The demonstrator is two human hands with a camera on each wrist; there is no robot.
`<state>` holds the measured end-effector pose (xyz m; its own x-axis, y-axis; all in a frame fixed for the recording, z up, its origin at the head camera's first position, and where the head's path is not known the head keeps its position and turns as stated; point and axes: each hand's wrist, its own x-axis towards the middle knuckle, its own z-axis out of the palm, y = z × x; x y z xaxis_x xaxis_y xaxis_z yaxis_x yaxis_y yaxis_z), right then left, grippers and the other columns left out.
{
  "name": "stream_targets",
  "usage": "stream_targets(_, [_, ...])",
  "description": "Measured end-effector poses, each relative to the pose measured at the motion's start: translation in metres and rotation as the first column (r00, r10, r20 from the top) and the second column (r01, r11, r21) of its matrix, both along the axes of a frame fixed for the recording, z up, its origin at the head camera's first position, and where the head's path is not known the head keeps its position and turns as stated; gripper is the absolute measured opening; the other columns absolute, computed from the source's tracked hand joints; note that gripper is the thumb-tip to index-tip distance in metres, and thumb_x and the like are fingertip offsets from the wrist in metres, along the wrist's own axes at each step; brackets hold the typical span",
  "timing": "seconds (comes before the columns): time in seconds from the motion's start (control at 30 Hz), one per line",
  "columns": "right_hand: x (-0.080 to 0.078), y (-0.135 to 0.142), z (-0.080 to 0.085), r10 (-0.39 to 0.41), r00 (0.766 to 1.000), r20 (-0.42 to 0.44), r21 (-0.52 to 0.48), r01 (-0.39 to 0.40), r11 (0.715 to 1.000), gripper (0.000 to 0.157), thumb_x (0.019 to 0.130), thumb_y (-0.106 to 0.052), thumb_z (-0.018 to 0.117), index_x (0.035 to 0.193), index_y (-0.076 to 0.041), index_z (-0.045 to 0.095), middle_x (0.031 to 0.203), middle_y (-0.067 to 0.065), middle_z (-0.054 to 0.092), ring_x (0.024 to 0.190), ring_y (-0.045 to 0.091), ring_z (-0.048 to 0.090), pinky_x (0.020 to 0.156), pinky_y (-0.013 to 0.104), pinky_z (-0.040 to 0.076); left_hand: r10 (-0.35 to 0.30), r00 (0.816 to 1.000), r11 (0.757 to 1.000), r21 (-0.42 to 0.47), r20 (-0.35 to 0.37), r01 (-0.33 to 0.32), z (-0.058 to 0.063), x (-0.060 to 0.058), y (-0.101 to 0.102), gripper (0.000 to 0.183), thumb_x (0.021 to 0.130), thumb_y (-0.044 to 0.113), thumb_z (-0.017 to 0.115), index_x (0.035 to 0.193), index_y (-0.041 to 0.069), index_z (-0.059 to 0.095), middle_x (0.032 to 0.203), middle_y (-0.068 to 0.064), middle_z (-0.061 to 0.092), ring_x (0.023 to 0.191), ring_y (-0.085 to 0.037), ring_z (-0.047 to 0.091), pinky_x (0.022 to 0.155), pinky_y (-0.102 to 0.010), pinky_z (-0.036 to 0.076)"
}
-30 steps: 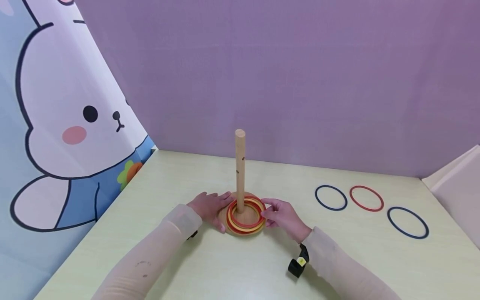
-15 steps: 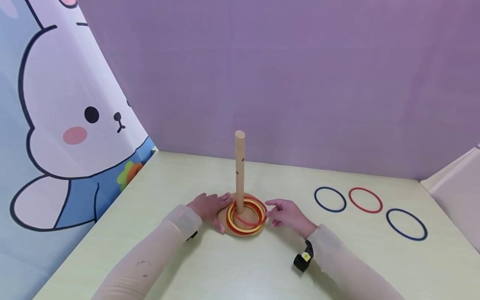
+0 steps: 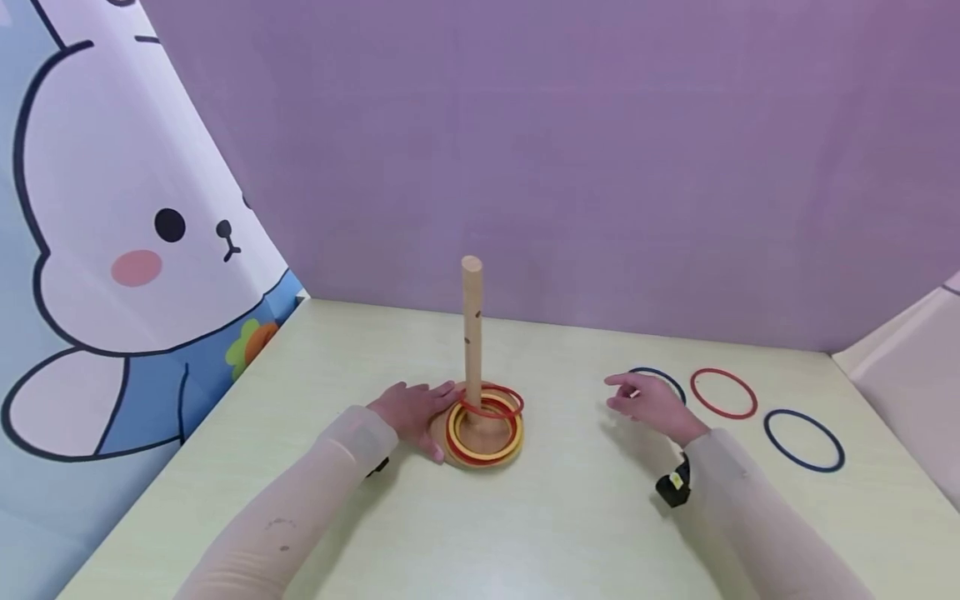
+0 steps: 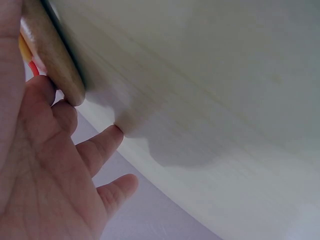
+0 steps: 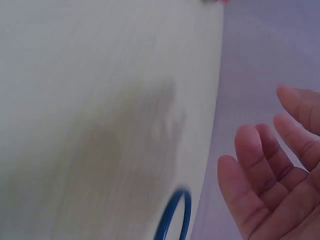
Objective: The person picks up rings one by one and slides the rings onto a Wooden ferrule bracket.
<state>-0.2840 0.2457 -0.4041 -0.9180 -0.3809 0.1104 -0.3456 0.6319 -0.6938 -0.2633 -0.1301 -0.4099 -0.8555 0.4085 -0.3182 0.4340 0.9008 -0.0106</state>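
A wooden peg (image 3: pixel 472 321) stands upright on a round wooden base (image 3: pixel 442 439) in the middle of the table. Red and yellow rings (image 3: pixel 484 421) lie stacked around the peg on the base; the top red one sits tilted. My left hand (image 3: pixel 415 411) rests flat against the base's left edge (image 4: pixel 52 57), fingers straight. My right hand (image 3: pixel 651 402) hovers open over the table, right of the peg, just in front of a blue ring (image 3: pixel 670 382) (image 5: pixel 174 216). It holds nothing.
A red ring (image 3: pixel 723 392) and another blue ring (image 3: pixel 804 440) lie flat at the right. A purple wall stands behind the table (image 3: pixel 570 508); a bunny-print panel (image 3: pixel 120 250) closes the left side and a pale panel (image 3: pixel 911 367) the right.
My right hand let go of the rings on the base and moved right to the blue ring. The top red ring now sits tilted on the stack. The left hand stayed.
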Motion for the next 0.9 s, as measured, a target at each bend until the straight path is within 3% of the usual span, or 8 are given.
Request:
stream_targets(0.13, [-0.001, 0.018, 0.001, 0.002, 0.987, -0.159, 0.060, 0.008, 0.998, 0.030, 0.085, -0.008, 0.068, 0.110, 0.008, 0.064, 0.079, 0.005, 0.061, 0.072, 0.018, 0.059, 0.062, 0.028, 0.048, -0.004, 1.000, 1.000, 0.007, -0.009, 0.005, 0.000, -0.001, -0.002, 0.105, 0.070, 0.062, 0.074, 0.154, 0.026, 0.023, 0.157, 0.003, 0.025, 0.135, -0.034, 0.038, 0.105, -0.056, 0.032])
stream_targets(0.23, [-0.001, 0.026, 0.003, -0.011, 0.985, -0.171, 0.109, 0.030, 0.994, 0.030, 0.084, -0.009, 0.068, 0.109, 0.007, 0.064, 0.080, 0.009, 0.060, 0.069, 0.019, 0.057, 0.061, 0.031, 0.046, -0.008, 1.000, 1.000, 0.014, -0.010, 0.008, -0.001, -0.002, -0.003, 0.104, 0.070, 0.062, 0.075, 0.153, 0.025, 0.024, 0.157, 0.003, 0.025, 0.135, -0.035, 0.038, 0.105, -0.056, 0.032])
stream_targets(0.53, [0.000, 0.032, 0.007, -0.040, 0.992, -0.118, 0.347, 0.079, 0.935, 0.032, 0.086, -0.010, 0.069, 0.114, 0.004, 0.065, 0.092, 0.016, 0.064, 0.080, 0.027, 0.060, 0.065, 0.041, 0.050, 0.006, 1.000, 1.000, 0.012, 0.004, -0.006, 0.000, 0.000, -0.001, 0.105, 0.069, 0.062, 0.074, 0.154, 0.027, 0.022, 0.157, 0.003, 0.025, 0.135, -0.033, 0.037, 0.106, -0.056, 0.031])
stream_targets(0.9, [-0.009, 0.036, 0.001, -0.015, 0.998, -0.067, 0.500, 0.046, 0.865, 0.027, 0.086, -0.009, 0.067, 0.111, 0.000, 0.068, 0.099, 0.017, 0.068, 0.089, 0.032, 0.064, 0.069, 0.047, 0.053, 0.017, 1.000, 0.999, 0.047, 0.025, -0.018, 0.003, 0.002, 0.000, 0.102, 0.071, 0.058, 0.075, 0.153, 0.026, 0.025, 0.158, 0.005, 0.022, 0.137, -0.035, 0.034, 0.107, -0.058, 0.027])
